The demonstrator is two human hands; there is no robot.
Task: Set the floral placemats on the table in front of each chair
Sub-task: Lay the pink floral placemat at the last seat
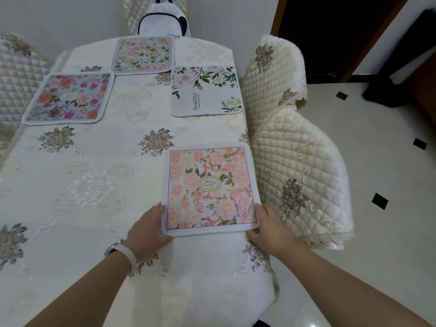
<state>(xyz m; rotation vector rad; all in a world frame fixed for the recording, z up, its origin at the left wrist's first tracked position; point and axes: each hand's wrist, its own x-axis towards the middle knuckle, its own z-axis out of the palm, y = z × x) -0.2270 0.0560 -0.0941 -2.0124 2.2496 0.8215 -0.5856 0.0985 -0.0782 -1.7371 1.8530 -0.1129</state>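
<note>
— Head view is taken as the only source. Where is the mat being set?

— The pink mat [211, 188] is laid flat on the tablecloth [94, 185], at the right edge of the table [236, 291] and just beside the near chair [297, 180]. Its near-left corner is held by the left hand [151, 225] and its near-right corner by the right hand [266, 225]. Thumbs are seen at the edges, and the fingers seem tucked beneath the white border.

— How is it expected to handle?

— It is judged light, thin and limp, a cloth piece with a stitched border and nothing breakable about it. Taken by one corner it would probably sag and fold, so two corners or two opposite edges are better gripped. The embroidered cloth below may be dragged into wrinkles if the mat is pushed, so lifting and laying down is advised.

— And what else is seen?

— Three more mats are already laid: a blue mat [68, 99] before the left chair [16, 74], a pale mat [142, 54] at the far end, where a white bag [162, 20] is seen on a chair, and a white mat [206, 90] before the far right chair [271, 74]. All the chairs are covered in quilted cream fabric. Pale floor tiles [377, 161] with small black squares and a dark doorway [330, 31] are seen to the right.
</note>
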